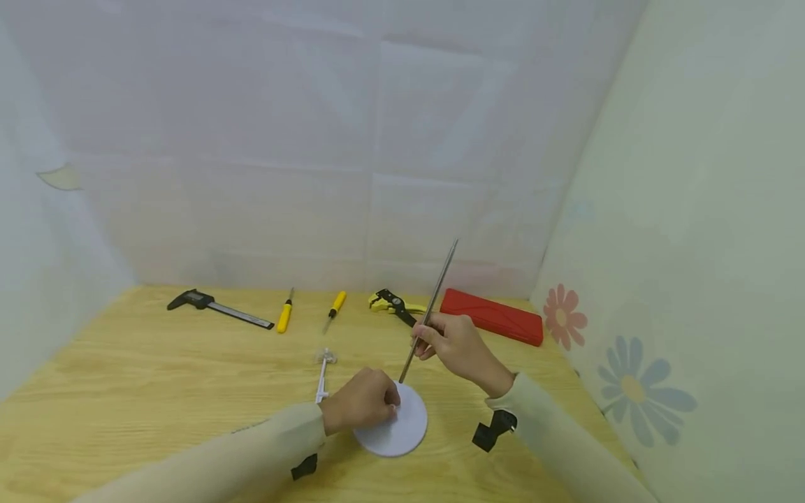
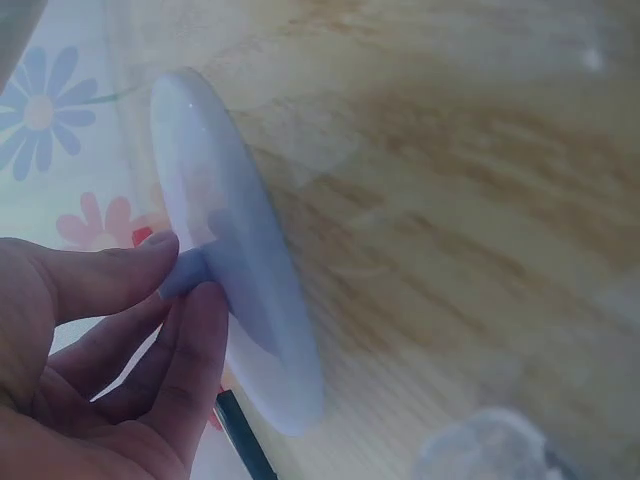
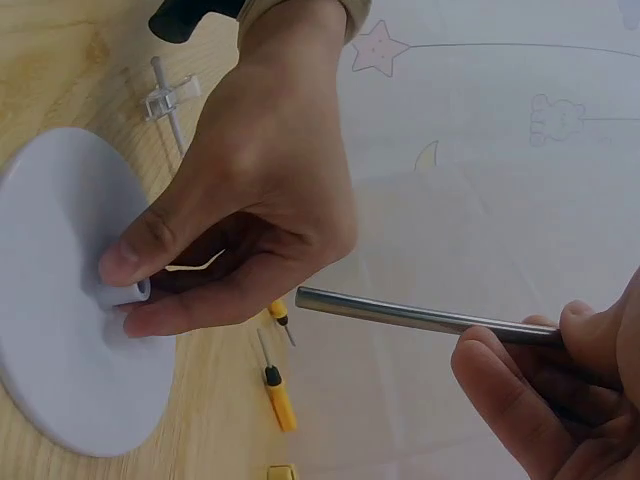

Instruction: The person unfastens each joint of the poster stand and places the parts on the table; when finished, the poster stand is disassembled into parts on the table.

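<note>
Two hands work at the near centre of a wooden table. The left hand rests on a white round base that lies flat on the table. Its thumb and forefinger are curled and pinch the short socket that stands up at the middle of the base; the wrist views show this pinch plainly. The right hand holds a thin metal rod, fingers curled around the shaft a little below its middle. The rod is tilted, its upper end leaning to the far right and its lower end pointing down toward the socket. In the right wrist view the rod's end is near the socket but apart from it.

Just left of the left hand lies a small white plastic arm with a clear clip. Along the far edge of the table, from left to right, lie a black caliper, two screwdrivers with yellow handles, a yellow and black pair of pliers and a flat red case. White sheeting forms the far wall; a pale wall with printed flowers stands on the right. Both sleeves are light beige, each with a black strap near the wrist.
</note>
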